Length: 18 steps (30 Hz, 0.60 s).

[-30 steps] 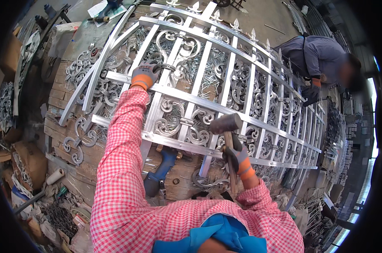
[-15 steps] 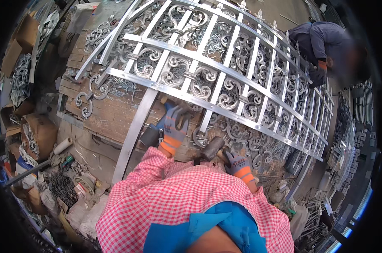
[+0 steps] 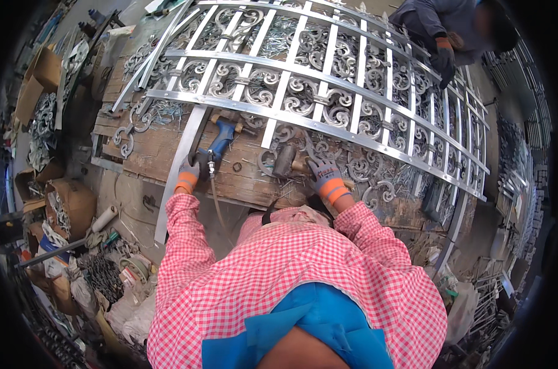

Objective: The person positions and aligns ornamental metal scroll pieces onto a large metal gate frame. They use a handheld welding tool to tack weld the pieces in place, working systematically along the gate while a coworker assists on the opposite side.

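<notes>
My left hand (image 3: pixel 188 174), in a grey and orange glove, is closed around a flat silver metal bar (image 3: pixel 168 209) that runs from the fence panel toward me. Just right of it, a blue air tool (image 3: pixel 222 139) with a hose (image 3: pixel 217 200) lies on the wooden bench. My right hand (image 3: pixel 324 174), gloved alike, grips the wooden handle of a mallet (image 3: pixel 285 161), whose dark head rests near the bench's front edge. Beyond both hands lies the silver fence panel (image 3: pixel 254 109), with upright bars and cast scrolls. The fingertips of both hands are partly hidden.
Loose scroll castings (image 3: pixel 126 142) and scattered nails (image 3: pixel 168 111) lie on the bench (image 3: pixel 153 157). A co-worker (image 3: pixel 442 31) with a dark glove leans over the panel's far right. Cardboard boxes (image 3: pixel 73 206) and tangled metal parts stand at left.
My left hand has moved left from above the air tool to the metal bar. My right hand has advanced along with the mallet. The co-worker's hand has shifted over the panel.
</notes>
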### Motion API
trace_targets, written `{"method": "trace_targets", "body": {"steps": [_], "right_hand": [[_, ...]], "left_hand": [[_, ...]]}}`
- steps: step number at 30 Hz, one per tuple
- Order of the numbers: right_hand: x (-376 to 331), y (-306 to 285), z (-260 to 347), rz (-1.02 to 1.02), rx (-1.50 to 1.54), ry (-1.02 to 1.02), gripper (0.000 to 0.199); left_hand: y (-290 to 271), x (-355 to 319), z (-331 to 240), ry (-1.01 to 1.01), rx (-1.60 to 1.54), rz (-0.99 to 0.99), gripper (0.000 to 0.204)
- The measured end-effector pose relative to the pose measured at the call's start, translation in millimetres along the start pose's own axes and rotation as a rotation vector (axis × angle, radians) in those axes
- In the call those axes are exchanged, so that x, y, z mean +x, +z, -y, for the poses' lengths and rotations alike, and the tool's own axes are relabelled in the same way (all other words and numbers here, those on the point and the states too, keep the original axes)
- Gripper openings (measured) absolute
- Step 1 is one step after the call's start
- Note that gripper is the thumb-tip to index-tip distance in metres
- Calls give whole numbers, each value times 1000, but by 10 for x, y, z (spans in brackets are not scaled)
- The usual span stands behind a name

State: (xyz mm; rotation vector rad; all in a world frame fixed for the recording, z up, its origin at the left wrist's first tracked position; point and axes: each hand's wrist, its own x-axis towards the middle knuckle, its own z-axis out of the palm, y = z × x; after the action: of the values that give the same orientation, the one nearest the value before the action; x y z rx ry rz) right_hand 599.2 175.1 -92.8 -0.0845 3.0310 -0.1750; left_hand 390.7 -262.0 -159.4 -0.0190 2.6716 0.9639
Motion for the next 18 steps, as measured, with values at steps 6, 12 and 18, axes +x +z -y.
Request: {"method": "trace_targets", "body": {"steps": [6,12,18], "right_hand": [[-775,-97,-267,67,119,197,53],[-1772,294,-347,158,169,292,51],[-2287,891,-445,337,224,364,47]], "left_hand": [[7,183,103,38,250,194,101],[330,18,-208,-224,525,160,110],[392,-233,-96,-136,357,-65,91]]}}
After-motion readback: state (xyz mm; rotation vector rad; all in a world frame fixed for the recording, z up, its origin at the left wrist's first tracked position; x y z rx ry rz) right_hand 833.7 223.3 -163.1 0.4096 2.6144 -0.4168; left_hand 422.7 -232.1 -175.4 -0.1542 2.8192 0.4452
